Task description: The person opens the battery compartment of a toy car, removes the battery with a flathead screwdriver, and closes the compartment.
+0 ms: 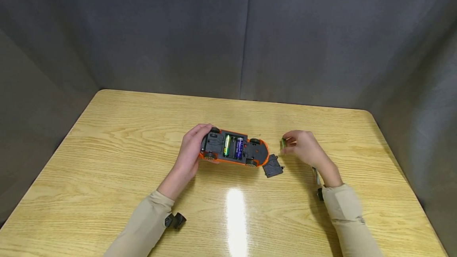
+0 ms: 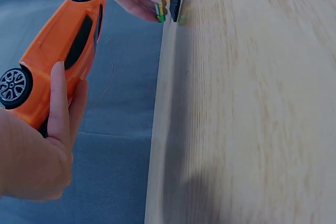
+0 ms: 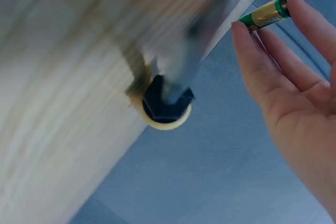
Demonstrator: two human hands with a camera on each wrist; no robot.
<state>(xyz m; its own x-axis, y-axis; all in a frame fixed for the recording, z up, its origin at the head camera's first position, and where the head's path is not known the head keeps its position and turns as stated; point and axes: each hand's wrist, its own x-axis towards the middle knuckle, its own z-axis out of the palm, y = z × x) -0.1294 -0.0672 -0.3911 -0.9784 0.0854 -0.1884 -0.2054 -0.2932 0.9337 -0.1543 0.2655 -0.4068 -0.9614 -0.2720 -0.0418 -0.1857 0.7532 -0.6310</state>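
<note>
My left hand [image 1: 191, 146] grips the rear or front end of an orange toy car [image 2: 58, 40], turned with its dark underside up in the head view. The battery compartment [image 1: 233, 134] in that underside is uncovered. Inside lie a green battery [image 1: 227, 146] and a purple-blue battery [image 1: 239, 148], with a gap between them. To the right of the car, my right hand [image 1: 305, 146] pinches a green and gold battery [image 3: 265, 15] by its two ends, between thumb and fingers. A dark battery cover [image 1: 273, 166] lies on the table beside the car's right end.
The wooden table [image 1: 107, 177] has grey curtains [image 1: 178, 31] behind it. Blurred in the right wrist view is a yellow and black item [image 3: 165, 108]. A thin antenna wire [image 2: 111, 72] sticks out from the car.
</note>
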